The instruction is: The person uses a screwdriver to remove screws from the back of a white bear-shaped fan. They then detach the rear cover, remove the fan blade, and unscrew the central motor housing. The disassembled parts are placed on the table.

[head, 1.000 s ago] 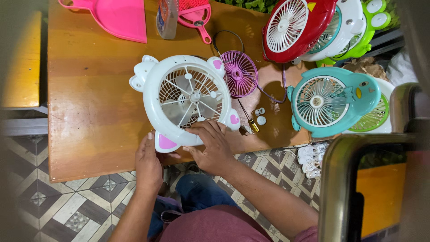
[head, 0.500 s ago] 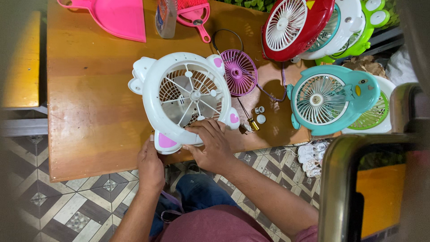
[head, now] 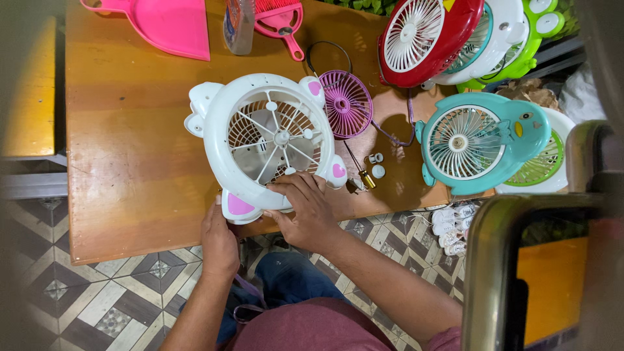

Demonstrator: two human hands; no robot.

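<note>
Where the white fan (head: 266, 146) overhangs the near edge of the wooden table (head: 130, 162), the right hand (head: 304, 209) lies flat, fingers spread, on the fan's rim at 5 o'clock, forearm running back toward 4 o'clock. Left hand (head: 218, 239): fingers curled loosely under the fan's pink foot at 7 o'clock, grip itself hidden; forearm dropping toward 6 o'clock. Purple grille (head: 346, 104): at 2 o'clock, touching the fan. Screwdriver (head: 359, 170) and small white caps (head: 376, 164): at 3 o'clock. Teal fan (head: 478, 142): further out at 3 o'clock. Pink dustpan (head: 166, 23): at 11 o'clock.
</note>
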